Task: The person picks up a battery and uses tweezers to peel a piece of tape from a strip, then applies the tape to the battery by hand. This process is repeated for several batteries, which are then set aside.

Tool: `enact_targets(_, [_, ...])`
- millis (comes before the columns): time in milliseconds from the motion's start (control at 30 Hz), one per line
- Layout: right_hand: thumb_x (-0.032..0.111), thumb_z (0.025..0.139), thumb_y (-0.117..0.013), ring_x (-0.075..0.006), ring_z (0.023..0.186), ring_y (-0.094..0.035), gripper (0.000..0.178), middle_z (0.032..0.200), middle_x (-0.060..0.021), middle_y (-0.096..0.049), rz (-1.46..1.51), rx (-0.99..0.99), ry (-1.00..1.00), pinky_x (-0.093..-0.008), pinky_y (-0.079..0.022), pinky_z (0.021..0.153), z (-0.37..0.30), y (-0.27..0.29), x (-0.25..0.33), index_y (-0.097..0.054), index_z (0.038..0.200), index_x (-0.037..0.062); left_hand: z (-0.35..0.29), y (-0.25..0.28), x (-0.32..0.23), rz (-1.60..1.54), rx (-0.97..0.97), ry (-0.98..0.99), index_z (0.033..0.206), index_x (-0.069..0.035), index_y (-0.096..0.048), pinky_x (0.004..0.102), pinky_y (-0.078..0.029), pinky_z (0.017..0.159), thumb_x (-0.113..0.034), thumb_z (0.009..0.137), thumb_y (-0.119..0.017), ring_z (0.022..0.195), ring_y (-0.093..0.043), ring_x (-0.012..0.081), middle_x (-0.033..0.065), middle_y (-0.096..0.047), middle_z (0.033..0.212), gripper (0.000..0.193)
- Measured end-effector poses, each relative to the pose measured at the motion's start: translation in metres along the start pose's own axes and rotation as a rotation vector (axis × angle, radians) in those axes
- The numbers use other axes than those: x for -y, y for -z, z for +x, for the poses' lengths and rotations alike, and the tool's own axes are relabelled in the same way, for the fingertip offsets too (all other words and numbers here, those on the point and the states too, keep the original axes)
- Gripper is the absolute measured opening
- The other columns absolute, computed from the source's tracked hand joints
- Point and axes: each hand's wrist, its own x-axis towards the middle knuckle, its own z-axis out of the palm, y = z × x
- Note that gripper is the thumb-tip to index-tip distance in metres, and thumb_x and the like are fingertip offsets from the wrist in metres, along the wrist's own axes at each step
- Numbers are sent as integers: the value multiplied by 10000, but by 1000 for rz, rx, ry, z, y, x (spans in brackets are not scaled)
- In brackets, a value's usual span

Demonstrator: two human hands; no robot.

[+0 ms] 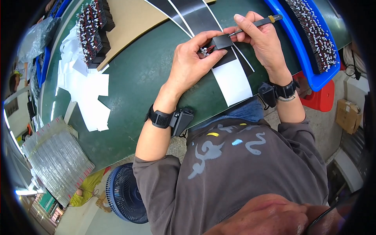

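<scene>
My left hand grips a small black block between thumb and fingers. Red and black wires with white connectors stick out of its left end, by my palm. In my right hand is a pair of dark tweezers with a yellowish mark near the back end. Their tip points down-left and meets the block's right end; the exact contact is too small to make out. Below the block, black strips with white edges and a white sheet lie on the green table.
Many similar wired blocks stand at the far left on brown board. Others fill a blue tray at right. White paper pieces and a clear plastic stack lie left. A fan and red stool flank me.
</scene>
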Motion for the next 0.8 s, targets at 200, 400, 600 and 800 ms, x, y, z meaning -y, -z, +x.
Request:
enact_targets(200, [247, 1015, -650, -173, 945, -737, 285, 726, -5, -615, -8, 4, 6, -235, -570, 754, 0, 0, 0, -542, 792, 107, 0, 2, -4, 13, 42, 33, 1266, -47, -676, 210, -511, 736, -108, 857, -809, 856, -614, 51, -13, -681, 930, 434])
enact_targets(400, [254, 1016, -648, -179, 955, -735, 291, 711, 2, -600, 3, 13, 1, -245, -570, 765, 0, 2, -1, -542, 786, 110, -1, 3, -4, 21, 70, 40, 1273, -47, -680, 215, -515, 745, -122, 860, -811, 854, -621, 51, -14, -690, 929, 440])
enact_targets(600, [257, 1018, -644, -189, 965, -732, 295, 698, 8, -588, 10, 41, 36, -260, -567, 778, -3, 2, 3, -544, 779, 117, 0, 2, -2, 83, 54, 8, 1257, -46, -696, 219, -518, 744, -131, 866, -807, 844, -623, 49, -15, -696, 905, 415])
enact_targets(800, [262, 1018, -642, -196, 975, -732, 308, 686, 15, -572, 75, 35, 0, -262, -567, 784, -2, 5, 0, -539, 765, 121, 0, 0, -1, 13, 33, -7, 1250, -68, -707, 214, -500, 712, -148, 853, -819, 787, -594, 44, -20, -683, 864, 420])
